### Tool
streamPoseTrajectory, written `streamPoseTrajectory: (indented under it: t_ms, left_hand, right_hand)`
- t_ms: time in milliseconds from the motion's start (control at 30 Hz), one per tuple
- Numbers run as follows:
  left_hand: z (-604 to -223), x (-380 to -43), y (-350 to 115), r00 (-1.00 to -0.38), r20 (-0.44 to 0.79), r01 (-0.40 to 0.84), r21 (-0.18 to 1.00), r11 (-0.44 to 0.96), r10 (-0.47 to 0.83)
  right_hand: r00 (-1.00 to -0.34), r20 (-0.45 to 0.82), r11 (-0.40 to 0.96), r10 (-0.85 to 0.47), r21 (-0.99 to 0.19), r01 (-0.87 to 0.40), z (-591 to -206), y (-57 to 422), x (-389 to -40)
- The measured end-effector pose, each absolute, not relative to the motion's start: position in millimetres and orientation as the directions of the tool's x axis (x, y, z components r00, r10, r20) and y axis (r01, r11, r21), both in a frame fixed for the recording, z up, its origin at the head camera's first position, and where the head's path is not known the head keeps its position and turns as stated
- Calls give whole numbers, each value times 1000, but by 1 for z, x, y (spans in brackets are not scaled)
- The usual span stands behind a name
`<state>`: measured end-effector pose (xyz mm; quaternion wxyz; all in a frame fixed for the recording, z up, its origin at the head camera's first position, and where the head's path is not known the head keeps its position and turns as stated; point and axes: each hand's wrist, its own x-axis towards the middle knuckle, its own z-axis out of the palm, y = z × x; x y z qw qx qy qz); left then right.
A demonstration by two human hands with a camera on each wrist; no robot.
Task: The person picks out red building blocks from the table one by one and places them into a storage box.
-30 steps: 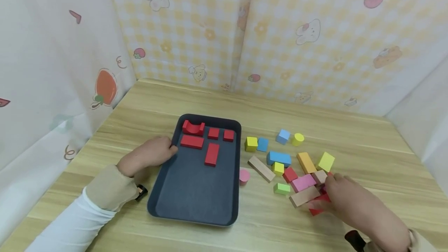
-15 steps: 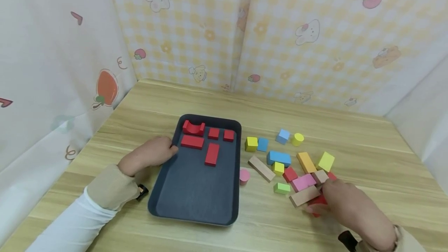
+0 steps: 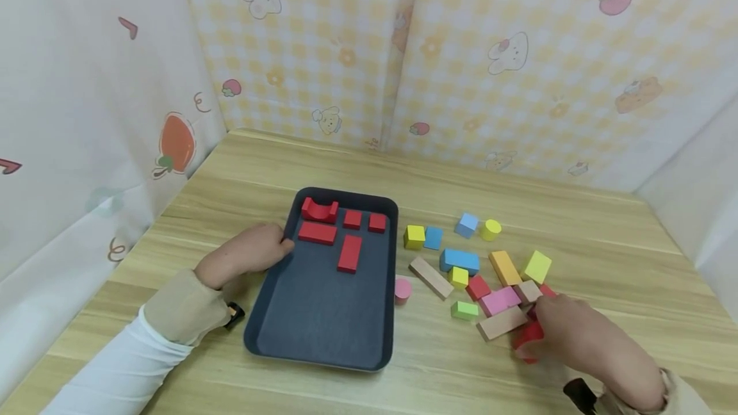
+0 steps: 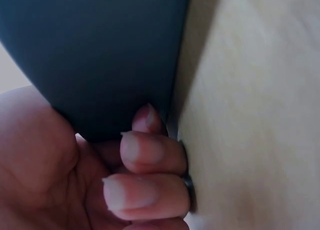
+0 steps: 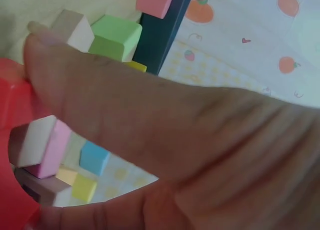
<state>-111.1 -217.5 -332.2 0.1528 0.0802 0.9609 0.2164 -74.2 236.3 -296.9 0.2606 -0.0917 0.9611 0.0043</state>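
Observation:
My left hand (image 3: pixel 248 255) grips the left rim of a dark tray (image 3: pixel 249 338). Curled fingertips (image 4: pixel 145 150) show against the tray's wall (image 4: pixel 100 54) in the left wrist view. Inside the tray lie several red blocks, among them a red arch block (image 3: pixel 319 210) and a flat red block (image 3: pixel 349 253). At the right of the table, my right hand (image 3: pixel 588 344) pinches a red arch block (image 3: pixel 528 341) between thumb and fingers. Its curved cutout shows at the left edge of the right wrist view. The hand hides part of that block and of the pile.
Beside the held block lie a wooden plank block (image 3: pixel 501 323), a pink block (image 3: pixel 500 301) and a small red block (image 3: pixel 478 287). Blue, yellow, orange and green blocks spread behind. A pink cylinder (image 3: pixel 402 290) stands against the tray's right side. Patterned curtains (image 3: pixel 311 50) enclose the table.
My right hand has shifted slightly, and the red arch block in it has turned and come away a little from the wooden plank block. The left hand and tray have stayed put.

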Motion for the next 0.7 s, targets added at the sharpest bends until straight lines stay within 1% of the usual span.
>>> streamPoseTrajectory:
  t_ms: [200, 367, 533, 633, 700]
  left_hand:
    - [-332, -112, -217, -938, -271, 76, 447, 891, 215]
    - [-332, -112, -218, -938, -271, 76, 445, 893, 215]
    - [-332, -111, -218, -937, -275, 67, 459, 886, 213]
    - [-332, -111, -218, -937, -274, 67, 463, 884, 215]
    - [-332, -111, -218, -938, -273, 67, 465, 883, 215]
  right_hand:
    - [-844, -496, 974, -202, -12, -226, -286, 236, -77]
    - [-846, -474, 963, -245, -14, -271, -274, 230, -80]
    - [-865, -335, 919, -374, -9, -394, -264, 221, -83]
    - [-856, -252, 885, -451, -4, -465, -259, 213, -85]
    - [-850, -217, 872, -479, -5, -490, -255, 207, -86]
